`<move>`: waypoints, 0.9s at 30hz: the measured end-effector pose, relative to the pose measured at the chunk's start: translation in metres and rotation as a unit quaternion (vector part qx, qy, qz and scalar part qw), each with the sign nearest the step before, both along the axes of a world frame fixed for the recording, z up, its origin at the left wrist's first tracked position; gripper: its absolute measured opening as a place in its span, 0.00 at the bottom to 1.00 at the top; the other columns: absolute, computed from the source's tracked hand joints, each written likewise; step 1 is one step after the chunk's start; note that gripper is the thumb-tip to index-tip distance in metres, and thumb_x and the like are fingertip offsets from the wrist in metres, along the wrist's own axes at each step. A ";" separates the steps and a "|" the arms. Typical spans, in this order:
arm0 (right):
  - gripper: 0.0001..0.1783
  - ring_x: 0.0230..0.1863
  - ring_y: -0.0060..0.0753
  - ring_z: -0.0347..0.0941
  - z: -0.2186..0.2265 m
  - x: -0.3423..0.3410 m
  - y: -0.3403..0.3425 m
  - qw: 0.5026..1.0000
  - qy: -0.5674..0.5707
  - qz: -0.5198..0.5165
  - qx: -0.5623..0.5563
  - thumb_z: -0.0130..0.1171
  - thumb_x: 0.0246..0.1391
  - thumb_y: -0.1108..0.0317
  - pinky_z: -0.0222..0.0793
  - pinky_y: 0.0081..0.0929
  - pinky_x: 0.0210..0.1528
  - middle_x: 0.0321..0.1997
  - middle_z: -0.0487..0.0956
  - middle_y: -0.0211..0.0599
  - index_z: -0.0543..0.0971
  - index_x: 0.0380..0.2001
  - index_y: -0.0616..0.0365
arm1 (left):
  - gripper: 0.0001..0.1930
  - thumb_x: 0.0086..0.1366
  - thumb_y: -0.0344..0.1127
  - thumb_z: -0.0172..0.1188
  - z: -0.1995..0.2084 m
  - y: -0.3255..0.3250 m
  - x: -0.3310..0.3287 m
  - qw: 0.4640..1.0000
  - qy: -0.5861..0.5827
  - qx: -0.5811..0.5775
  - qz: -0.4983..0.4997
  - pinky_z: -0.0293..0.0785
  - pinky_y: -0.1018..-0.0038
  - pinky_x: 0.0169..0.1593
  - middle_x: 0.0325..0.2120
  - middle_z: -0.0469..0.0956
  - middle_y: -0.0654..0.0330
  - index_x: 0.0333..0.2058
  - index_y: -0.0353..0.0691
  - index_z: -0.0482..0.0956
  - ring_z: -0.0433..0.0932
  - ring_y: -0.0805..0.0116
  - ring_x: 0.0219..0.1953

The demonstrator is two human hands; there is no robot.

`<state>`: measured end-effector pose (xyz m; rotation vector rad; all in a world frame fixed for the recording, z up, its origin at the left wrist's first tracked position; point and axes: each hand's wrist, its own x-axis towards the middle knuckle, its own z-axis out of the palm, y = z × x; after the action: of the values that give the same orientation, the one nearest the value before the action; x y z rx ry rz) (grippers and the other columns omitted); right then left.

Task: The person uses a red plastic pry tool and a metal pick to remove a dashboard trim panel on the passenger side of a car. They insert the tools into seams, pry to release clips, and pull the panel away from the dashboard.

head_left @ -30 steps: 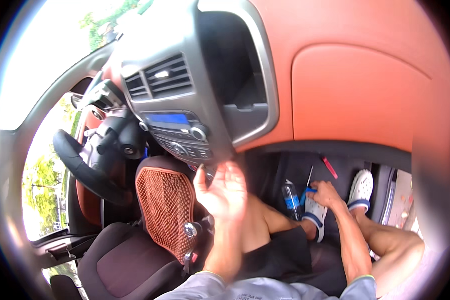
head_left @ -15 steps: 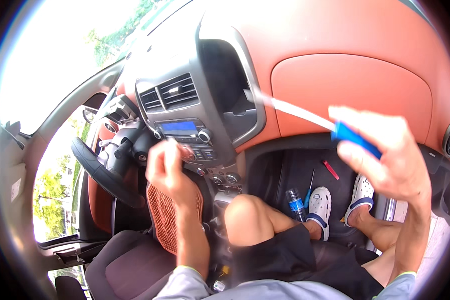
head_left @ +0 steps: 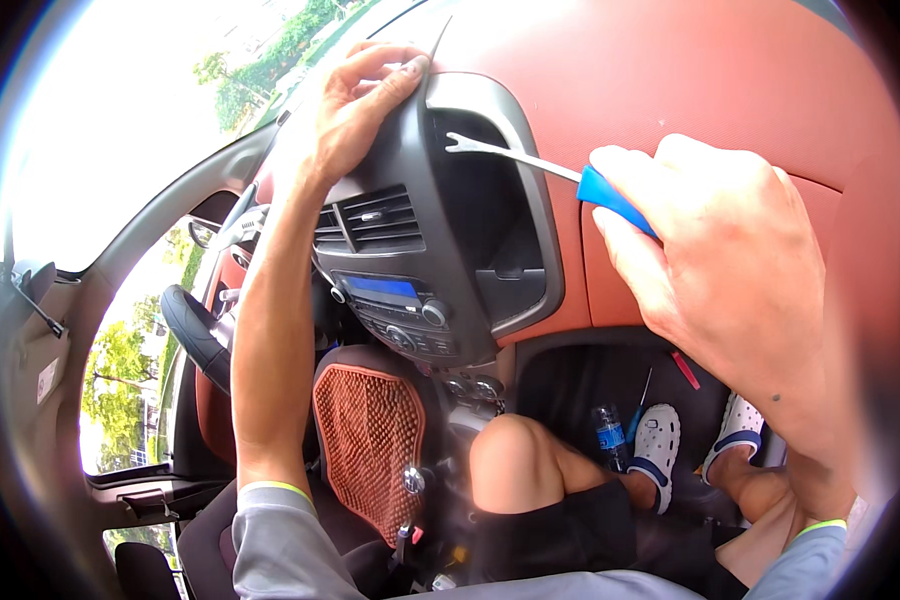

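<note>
My left hand (head_left: pixel 365 100) reaches up to the top of the dark centre dashboard panel (head_left: pixel 400 165). Its thumb and fingers pinch the panel's upper edge, where a thin dark strip sticks up. In my right hand (head_left: pixel 720 240) is a forked trim pry tool (head_left: pixel 610 200) with a blue handle and a metal shaft. The fork points left, in front of the open storage recess (head_left: pixel 485 220) on the panel's side; whether it touches anything I cannot tell. Below my left hand, the panel carries air vents (head_left: pixel 380 222) and a radio (head_left: pixel 385 295) with a blue display.
The red dashboard (head_left: pixel 690 80) spreads to the right. In the footwell lie a plastic bottle (head_left: pixel 610 435), a blue-handled screwdriver (head_left: pixel 638 410) and a red tool (head_left: pixel 685 370) beside my white clogs (head_left: pixel 656 445). A steering wheel (head_left: pixel 195 335) and beaded seat cover (head_left: pixel 370 440) are at left.
My left hand has risen from in front of the radio to the panel's top edge and taken hold there. The right hand has moved left and nearer with the pry tool.
</note>
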<state>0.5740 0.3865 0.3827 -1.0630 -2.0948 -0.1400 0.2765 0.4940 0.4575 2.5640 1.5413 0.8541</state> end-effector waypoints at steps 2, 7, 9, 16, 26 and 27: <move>0.09 0.27 0.49 0.75 0.018 -0.006 -0.005 0.999 -0.027 -0.004 -0.025 0.65 0.56 0.67 0.70 0.42 0.33 0.26 0.76 0.44 0.82 0.39 0.57 | 0.14 0.73 0.41 0.63 -0.004 0.000 -0.003 1.000 -0.003 0.018 -0.016 0.73 0.79 0.50 0.48 0.76 0.65 0.49 0.39 0.85 0.77 0.77 0.44; 0.09 0.30 0.50 0.74 -0.001 0.005 0.026 0.998 -0.030 0.021 0.051 0.65 0.54 0.66 0.69 0.43 0.36 0.27 0.77 0.43 0.83 0.38 0.56 | 0.11 0.72 0.37 0.63 0.000 0.003 -0.012 0.999 -0.017 -0.010 -0.034 0.74 0.79 0.51 0.46 0.77 0.66 0.46 0.36 0.84 0.77 0.77 0.44; 0.09 0.32 0.50 0.74 0.003 0.005 0.032 0.998 -0.029 0.025 0.053 0.65 0.54 0.66 0.69 0.43 0.37 0.28 0.77 0.43 0.83 0.38 0.56 | 0.11 0.72 0.37 0.63 0.002 0.002 -0.011 0.999 -0.024 -0.020 -0.039 0.74 0.80 0.49 0.42 0.78 0.67 0.46 0.37 0.84 0.77 0.78 0.42; 0.09 0.31 0.49 0.74 0.013 0.008 0.047 0.985 -0.064 0.028 0.160 0.65 0.52 0.67 0.69 0.42 0.37 0.28 0.77 0.42 0.84 0.37 0.56 | 0.12 0.70 0.38 0.66 0.001 0.000 -0.004 0.995 -0.071 -0.061 0.017 0.72 0.84 0.43 0.35 0.79 0.67 0.47 0.38 0.83 0.76 0.81 0.37; 0.09 0.30 0.47 0.73 0.021 0.003 0.060 0.981 -0.080 0.021 0.173 0.66 0.52 0.67 0.69 0.41 0.36 0.28 0.77 0.41 0.83 0.37 0.57 | 0.12 0.71 0.40 0.65 0.002 0.002 -0.006 0.998 -0.033 -0.031 0.043 0.68 0.86 0.36 0.29 0.78 0.71 0.45 0.39 0.84 0.73 0.86 0.31; 0.09 0.30 0.47 0.73 0.017 0.001 0.061 0.983 -0.075 0.023 0.167 0.66 0.52 0.67 0.69 0.41 0.36 0.28 0.77 0.41 0.83 0.37 0.57 | 0.12 0.71 0.41 0.65 0.001 0.001 -0.009 0.997 -0.032 -0.042 0.056 0.68 0.86 0.36 0.28 0.77 0.72 0.44 0.39 0.84 0.73 0.86 0.31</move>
<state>0.5751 0.4478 0.3997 -0.8211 -2.1311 -0.5426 0.2680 0.4945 0.4586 2.3901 1.6772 0.8524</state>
